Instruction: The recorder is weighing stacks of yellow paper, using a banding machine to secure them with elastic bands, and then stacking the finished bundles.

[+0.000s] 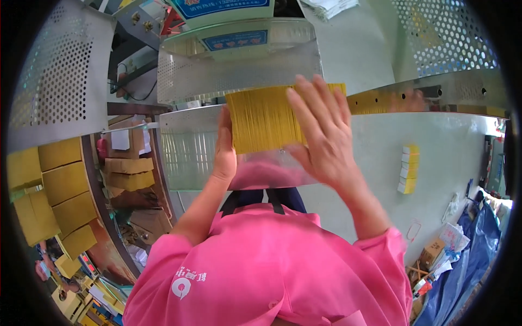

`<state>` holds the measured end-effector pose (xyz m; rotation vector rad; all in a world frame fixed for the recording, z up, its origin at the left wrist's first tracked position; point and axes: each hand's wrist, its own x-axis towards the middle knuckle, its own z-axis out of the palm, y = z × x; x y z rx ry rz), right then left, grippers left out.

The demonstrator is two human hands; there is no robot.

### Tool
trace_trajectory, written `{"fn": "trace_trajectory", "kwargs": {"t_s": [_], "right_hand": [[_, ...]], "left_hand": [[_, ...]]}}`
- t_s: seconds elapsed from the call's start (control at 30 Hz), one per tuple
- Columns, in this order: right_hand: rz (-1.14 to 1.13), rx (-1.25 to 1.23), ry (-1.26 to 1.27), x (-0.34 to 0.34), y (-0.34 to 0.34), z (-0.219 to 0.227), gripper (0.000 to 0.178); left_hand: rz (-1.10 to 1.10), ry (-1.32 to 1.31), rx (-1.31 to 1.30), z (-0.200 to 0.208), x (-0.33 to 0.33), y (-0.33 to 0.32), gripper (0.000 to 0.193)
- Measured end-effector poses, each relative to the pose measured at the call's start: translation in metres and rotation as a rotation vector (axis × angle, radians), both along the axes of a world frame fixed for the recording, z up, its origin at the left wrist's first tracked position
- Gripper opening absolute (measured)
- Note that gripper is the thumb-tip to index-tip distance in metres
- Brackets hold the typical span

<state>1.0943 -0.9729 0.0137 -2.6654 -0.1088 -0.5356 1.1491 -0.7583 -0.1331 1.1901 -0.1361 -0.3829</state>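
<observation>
A thick stack of thin yellow paper sheets (266, 117), edges showing as fine lines, sits in front of me over a shiny metal surface. My left hand (224, 149) presses upright against the left end of the stack, its fingers stretched along that end and partly hidden. Over the right part of the stack lies my right hand (323, 125), flat, with fingers spread and slightly smeared by motion. It hides some of the stack's right side; whether the palm fully touches the sheets I cannot tell.
A metal plate (239, 68) slopes up behind the stack, and a metal rail (451, 96) runs right. Perforated guards (60, 81) flank the machine. Yellow-and-white bundles (409, 168) stand in a row at right. Yellow blocks (62, 155) are piled at left; a blue tarp (467, 261) lies lower right.
</observation>
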Motion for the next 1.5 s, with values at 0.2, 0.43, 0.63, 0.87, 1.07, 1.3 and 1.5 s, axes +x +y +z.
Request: {"fn": "trace_trajectory", "kwargs": {"t_s": [0.2,0.43,0.63,0.87,1.07,1.3,1.5], "right_hand": [[-0.017,-0.225,0.305,0.024,-0.010,0.002,0.073],[0.013,-0.306,0.337,0.032,-0.019,-0.026,0.072],[0.122,-0.275,0.260,0.037,0.020,-0.023,0.064],[0.205,0.125,-0.069,-0.020,-0.004,-0.022,0.038],[-0.548,0.814,-0.108,-0.105,-0.047,-0.084,0.028],[-0.529,1.124,0.279,-0.086,-0.043,-0.123,0.033],[-0.395,0.966,0.149,-0.070,-0.029,-0.145,0.028]], "left_hand": [[0.005,0.149,0.051,-0.022,-0.018,0.014,0.053],[-0.046,0.082,-0.038,-0.014,-0.011,0.006,0.053],[-0.131,0.082,-0.005,0.004,-0.007,0.013,0.058],[-0.199,0.069,0.006,-0.005,0.003,0.029,0.057],[-0.233,0.032,-0.012,0.011,0.024,0.022,0.055],[-0.121,-0.058,0.098,0.012,0.021,0.002,0.052],[0.010,0.112,-0.053,-0.014,0.011,-0.017,0.050]]}}
